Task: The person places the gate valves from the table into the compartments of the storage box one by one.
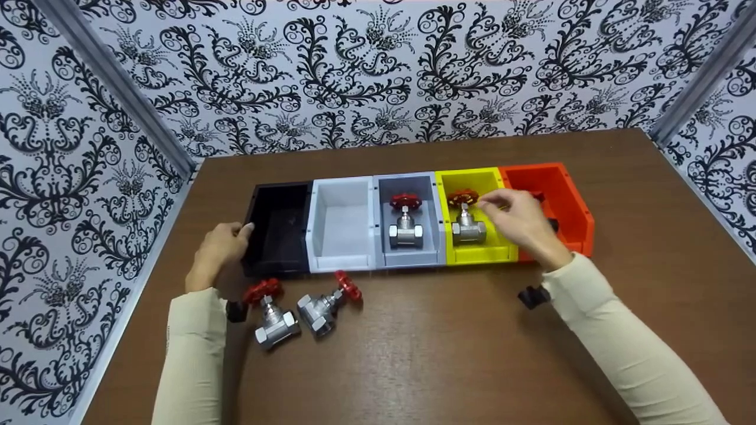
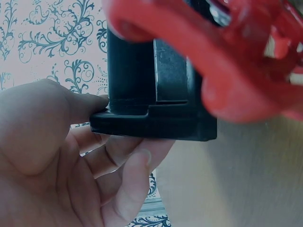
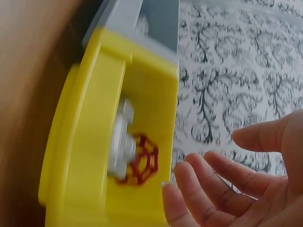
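Observation:
My left hand (image 1: pixel 220 251) is at the left side of the black bin (image 1: pixel 277 270), its thumb and fingers holding the bin's edge. In the left wrist view, a red handwheel (image 2: pixel 227 71) covers part of the black bin. My right hand (image 1: pixel 520 221) hovers over the yellow and orange bins, fingers loosely bent and holding nothing. Below its fingertips, a metal gate valve (image 1: pixel 468 229) with a red handwheel stands in the yellow bin (image 1: pixel 481 256). The orange bin (image 1: pixel 564 200) contains a red-and-dark item, mostly hidden by the hand.
Another valve (image 1: pixel 406 233) stands in the grey bin (image 1: pixel 413 258). The white bin (image 1: pixel 342 221) is between the grey and black ones. Two more valves lie on the brown table before the bins, one left (image 1: pixel 274 324) and one right (image 1: pixel 322 313). Patterned walls (image 1: pixel 366 77) surround the table.

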The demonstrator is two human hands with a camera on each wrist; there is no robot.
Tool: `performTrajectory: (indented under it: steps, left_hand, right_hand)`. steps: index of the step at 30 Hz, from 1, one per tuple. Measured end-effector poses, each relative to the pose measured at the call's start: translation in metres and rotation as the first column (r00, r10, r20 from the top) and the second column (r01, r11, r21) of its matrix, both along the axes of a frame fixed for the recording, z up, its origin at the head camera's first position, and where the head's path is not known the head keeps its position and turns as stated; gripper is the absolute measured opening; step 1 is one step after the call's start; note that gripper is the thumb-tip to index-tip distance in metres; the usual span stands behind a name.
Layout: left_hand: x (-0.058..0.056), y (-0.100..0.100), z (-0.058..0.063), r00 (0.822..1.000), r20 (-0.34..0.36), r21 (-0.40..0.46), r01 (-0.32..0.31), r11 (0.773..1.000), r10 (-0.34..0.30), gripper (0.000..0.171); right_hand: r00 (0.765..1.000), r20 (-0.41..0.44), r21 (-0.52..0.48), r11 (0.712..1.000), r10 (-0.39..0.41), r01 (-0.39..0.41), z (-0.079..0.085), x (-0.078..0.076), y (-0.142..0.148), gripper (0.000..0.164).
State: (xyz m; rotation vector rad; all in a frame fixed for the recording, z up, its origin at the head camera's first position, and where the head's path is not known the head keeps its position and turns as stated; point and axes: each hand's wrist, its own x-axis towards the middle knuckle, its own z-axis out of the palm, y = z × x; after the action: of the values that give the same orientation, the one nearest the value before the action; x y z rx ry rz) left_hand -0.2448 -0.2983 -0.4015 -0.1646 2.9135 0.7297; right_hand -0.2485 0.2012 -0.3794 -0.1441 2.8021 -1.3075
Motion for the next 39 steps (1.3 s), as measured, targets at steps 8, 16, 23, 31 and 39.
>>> performTrajectory:
  steps: [8, 16, 23, 31, 39]
  left_hand:
    - [-0.001, -0.001, -0.001, 1.0, -0.003, -0.006, -0.003, 1.0, 0.003, 0.044]
    - [-0.001, -0.001, -0.002, 1.0, -0.02, -0.014, -0.007, 1.0, 0.007, 0.044]
    - [0.0, -0.001, -0.001, 1.0, -0.019, -0.013, 0.004, 1.0, -0.004, 0.044]
    - [0.001, -0.001, -0.001, 1.0, -0.011, -0.009, 0.003, 1.0, -0.003, 0.044]
    - [0.003, 0.0, -0.001, 1.0, -0.031, 0.008, -0.004, 1.0, 0.004, 0.044]
  right_hand:
    - [0.974, -0.167, 0.041, 0.986, -0.155, 0.164, 0.002, -0.007, 0.04, 0.028]
    - [0.948, -0.184, 0.086, 0.957, -0.26, 0.279, -0.001, -0.012, 0.081, 0.039]
    - [0.929, -0.229, 0.143, 0.934, -0.29, 0.327, -0.008, -0.017, 0.108, 0.039]
    - [0.948, -0.121, 0.281, 0.906, -0.294, 0.317, -0.018, -0.021, 0.121, 0.051]
    - [0.963, -0.019, 0.423, 0.871, -0.267, 0.25, -0.021, -0.02, 0.122, 0.058]
